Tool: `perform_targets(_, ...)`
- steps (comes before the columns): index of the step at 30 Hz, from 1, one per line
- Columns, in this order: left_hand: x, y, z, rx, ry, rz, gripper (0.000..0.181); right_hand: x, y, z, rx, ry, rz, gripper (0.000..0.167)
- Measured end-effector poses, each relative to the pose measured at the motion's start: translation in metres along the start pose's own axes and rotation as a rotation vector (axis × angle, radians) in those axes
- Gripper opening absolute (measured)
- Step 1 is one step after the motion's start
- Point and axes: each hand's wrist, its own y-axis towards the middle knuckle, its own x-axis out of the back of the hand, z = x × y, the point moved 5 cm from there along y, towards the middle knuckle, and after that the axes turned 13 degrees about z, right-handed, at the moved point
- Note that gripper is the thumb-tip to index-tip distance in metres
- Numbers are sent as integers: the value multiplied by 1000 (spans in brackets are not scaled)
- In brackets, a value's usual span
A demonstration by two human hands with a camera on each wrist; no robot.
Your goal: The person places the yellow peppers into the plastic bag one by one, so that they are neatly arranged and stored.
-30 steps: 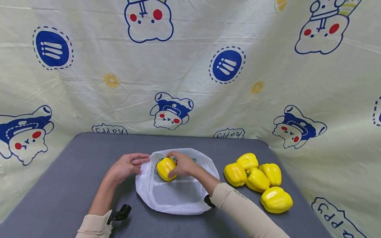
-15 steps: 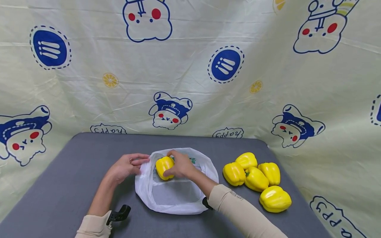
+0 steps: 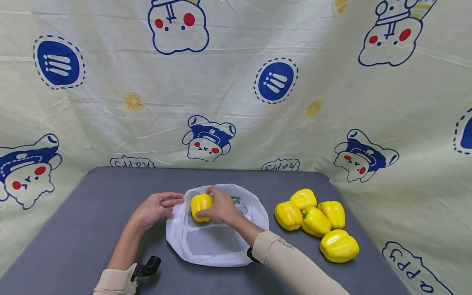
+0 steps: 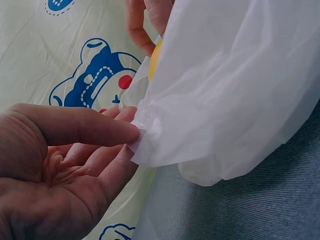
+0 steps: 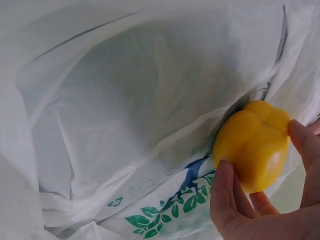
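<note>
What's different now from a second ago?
The right hand, inside the white bag, has shifted slightly left, reaching a little farther across the yellow pepper it holds. Nothing was newly gripped or let go. The left hand, at the bag's side, and the five other peppers stay put.

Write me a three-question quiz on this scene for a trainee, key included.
1. Multiple choice: what does the right hand hold? A: a cup; B: a yellow bell pepper; C: a bottle.
2. True or false: the mouth of the white plastic bag is tied shut.
3. Count: how many loose peppers lie on the gray table beside the bag?

Key:
1. B.
2. False: the mouth is wide open, and the left hand pinches its edge.
3. Five.
</note>
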Motion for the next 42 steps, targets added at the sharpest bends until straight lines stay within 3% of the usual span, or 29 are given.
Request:
perform_targets(12, 1, 0, 2, 9, -4, -11, 60, -5, 1, -4, -12, 13, -12, 67)
perform_targets(32, 3, 0, 2, 19, -8, -19, 61, -2, 4, -3, 3, 17, 35, 69)
perform_targets(42, 2, -1, 0, 19, -2, -22, 60, 22, -7, -10, 3, 12, 46, 74)
